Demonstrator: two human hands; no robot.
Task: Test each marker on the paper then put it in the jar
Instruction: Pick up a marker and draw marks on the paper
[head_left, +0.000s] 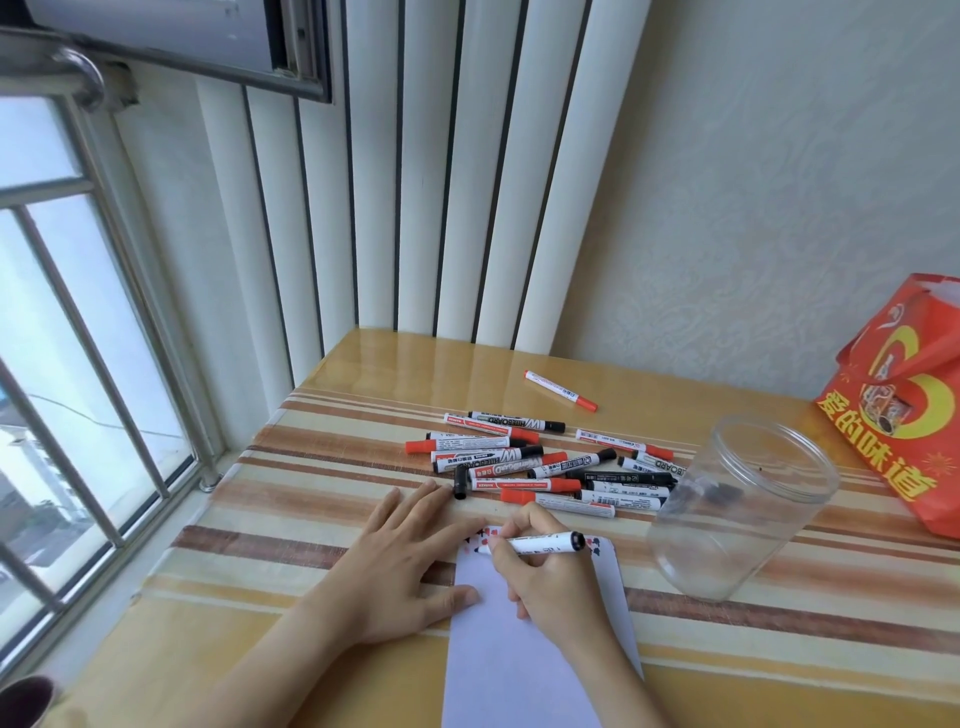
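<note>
My right hand (550, 587) grips a white marker (545, 543) with a black end, its tip down on the top of the white paper (519, 670), where small red marks show. My left hand (410, 561) lies flat, fingers spread, on the paper's left edge. A loose black cap (460, 482) lies just beyond my left fingertips. A pile of several red and black markers (540, 462) lies behind the paper. The clear plastic jar (737, 509) stands open to the right, with a few dark items inside that I cannot make out.
One red marker (560, 391) lies alone farther back on the striped table (311, 519). A red printed bag (904, 410) stands at the right edge, close behind the jar. A barred window runs along the left; white vertical slats stand behind the table.
</note>
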